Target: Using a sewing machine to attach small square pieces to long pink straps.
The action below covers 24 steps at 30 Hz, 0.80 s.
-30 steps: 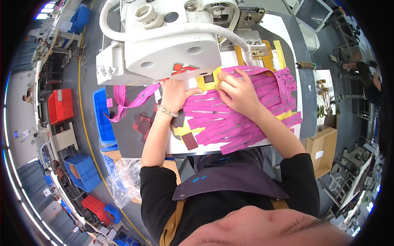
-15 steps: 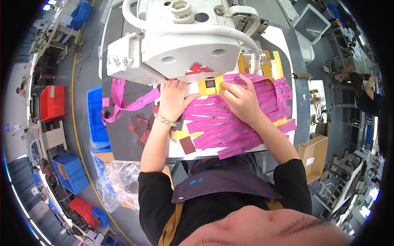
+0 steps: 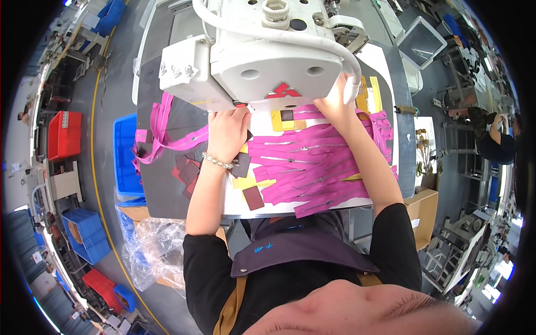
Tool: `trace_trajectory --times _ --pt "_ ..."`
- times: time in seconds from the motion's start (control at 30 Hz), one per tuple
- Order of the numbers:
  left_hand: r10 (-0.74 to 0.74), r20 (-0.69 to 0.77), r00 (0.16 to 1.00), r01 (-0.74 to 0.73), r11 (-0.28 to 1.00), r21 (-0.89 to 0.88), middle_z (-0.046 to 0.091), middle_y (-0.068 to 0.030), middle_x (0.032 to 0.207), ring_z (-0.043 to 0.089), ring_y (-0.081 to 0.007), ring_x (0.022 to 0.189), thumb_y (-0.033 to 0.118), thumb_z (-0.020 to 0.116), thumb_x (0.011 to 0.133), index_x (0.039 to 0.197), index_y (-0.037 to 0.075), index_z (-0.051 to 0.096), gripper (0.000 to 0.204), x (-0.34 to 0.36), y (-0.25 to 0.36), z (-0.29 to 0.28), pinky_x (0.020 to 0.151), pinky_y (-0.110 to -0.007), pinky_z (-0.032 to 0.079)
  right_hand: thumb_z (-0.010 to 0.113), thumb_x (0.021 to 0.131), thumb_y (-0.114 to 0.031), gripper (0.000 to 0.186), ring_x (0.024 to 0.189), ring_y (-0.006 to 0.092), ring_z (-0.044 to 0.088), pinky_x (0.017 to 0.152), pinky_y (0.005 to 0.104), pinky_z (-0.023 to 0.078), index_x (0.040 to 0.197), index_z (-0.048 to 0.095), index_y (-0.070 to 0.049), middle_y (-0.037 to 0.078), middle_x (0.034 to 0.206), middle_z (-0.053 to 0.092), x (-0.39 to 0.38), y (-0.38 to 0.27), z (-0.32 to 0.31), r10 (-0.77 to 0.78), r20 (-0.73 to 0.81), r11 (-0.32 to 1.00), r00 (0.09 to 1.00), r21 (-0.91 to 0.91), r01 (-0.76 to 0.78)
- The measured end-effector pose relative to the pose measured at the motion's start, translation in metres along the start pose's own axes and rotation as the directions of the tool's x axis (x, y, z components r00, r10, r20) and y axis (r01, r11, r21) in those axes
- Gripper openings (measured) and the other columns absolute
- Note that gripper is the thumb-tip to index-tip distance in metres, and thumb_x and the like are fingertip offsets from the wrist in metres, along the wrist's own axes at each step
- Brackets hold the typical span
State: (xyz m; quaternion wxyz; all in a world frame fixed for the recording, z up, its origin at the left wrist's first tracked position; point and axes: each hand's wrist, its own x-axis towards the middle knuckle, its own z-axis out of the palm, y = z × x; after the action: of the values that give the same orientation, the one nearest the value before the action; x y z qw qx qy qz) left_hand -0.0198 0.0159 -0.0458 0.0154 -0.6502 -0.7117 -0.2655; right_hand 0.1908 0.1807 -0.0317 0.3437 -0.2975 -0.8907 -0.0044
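Observation:
My left hand (image 3: 228, 134) rests at the lower left of the white sewing machine head (image 3: 276, 75). Its fingers are bent together, and the head hides their tips and whatever they hold. Beside this hand ends a magenta zipper strip (image 3: 187, 139). My right hand (image 3: 335, 106) reaches up under the head's right side, where its fingers are mostly hidden. Between the hands lies a yellow template (image 3: 277, 121) with a small dark square patch (image 3: 287, 115) on it. Many magenta zipper strips (image 3: 307, 162) with metal teeth overlap on the white sheet below my right forearm.
Dark red and grey patches (image 3: 188, 174) lie loose left of my left forearm. A maroon patch (image 3: 253, 197) sits near the table's front edge. A blue bin (image 3: 126, 162) stands left of the table, a cardboard box (image 3: 422, 215) at right. A monitor (image 3: 421, 42) is at far right.
My right hand has left the yellow template and moved up and right, under the machine head. My left thumb has drawn in toward its fingers. The whole view has shifted slightly.

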Motion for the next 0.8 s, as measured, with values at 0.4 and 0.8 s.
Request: trace_trajectory --times 0.4,0.8 --pt "-0.004 0.186 0.983 0.044 0.976 -0.212 0.061 -0.0075 0.073 0.058 -0.0267 0.074 0.016 0.059 0.085 0.08 0.005 0.058 0.012 0.002 0.003 -0.014 0.078 -0.037 0.039 0.069 0.079 -0.034 0.03 0.083 0.0288 0.059 0.069 0.0402 0.042 0.082 0.06 -0.005 0.01 0.084 0.059 -0.018 -0.017 -0.015 0.21 0.51 0.972 0.834 -0.016 -0.235" --pt "-0.017 0.154 0.988 0.051 0.974 -0.22 0.063 -0.0081 0.079 0.059 -0.0266 0.079 0.015 0.056 0.086 0.087 0.005 0.061 0.011 0.001 0.0 -0.015 0.079 -0.036 0.04 0.057 0.092 -0.025 0.027 0.058 0.0084 0.048 0.053 0.0296 0.039 0.093 0.065 0.001 0.001 0.07 0.058 0.019 -0.017 -0.032 0.113 0.9 0.636 0.42 0.259 -0.727"
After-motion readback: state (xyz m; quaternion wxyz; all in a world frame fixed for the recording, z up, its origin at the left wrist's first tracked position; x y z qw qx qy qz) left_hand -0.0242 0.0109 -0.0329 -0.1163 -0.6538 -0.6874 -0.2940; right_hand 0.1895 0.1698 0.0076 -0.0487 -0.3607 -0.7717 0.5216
